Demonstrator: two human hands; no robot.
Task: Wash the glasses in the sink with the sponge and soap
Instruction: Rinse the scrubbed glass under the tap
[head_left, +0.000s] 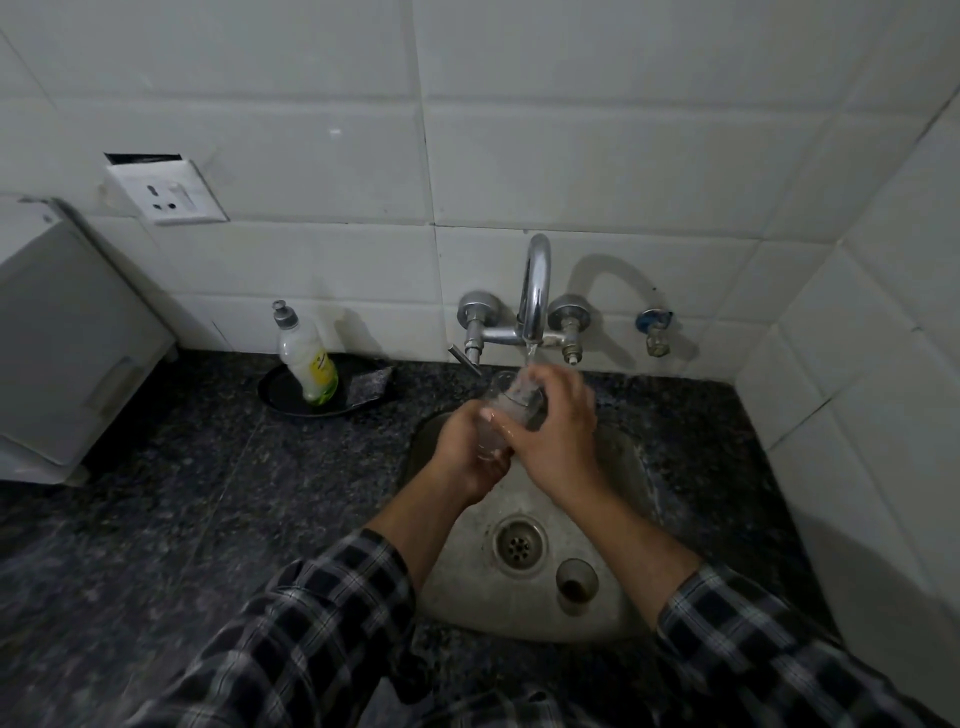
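A clear glass (500, 410) is tilted under the running tap (535, 291), water falling into its mouth. My left hand (470, 452) grips the glass around its lower part. My right hand (556, 431) covers the upper part, fingers reaching into or over the rim; whether it grasps anything is unclear. A second glass (575, 584) stands in the steel sink (623, 467) to the right of the drain (519, 543). The soap bottle (306, 358) and a grey sponge (370, 384) sit on a black plate (275, 389) left of the tap.
The dark granite counter (182, 493) surrounds the sink. A white appliance (67, 353) stands at the far left. A wall socket (169, 195) is above it, and a small valve (654, 327) sticks out of the tiles right of the tap.
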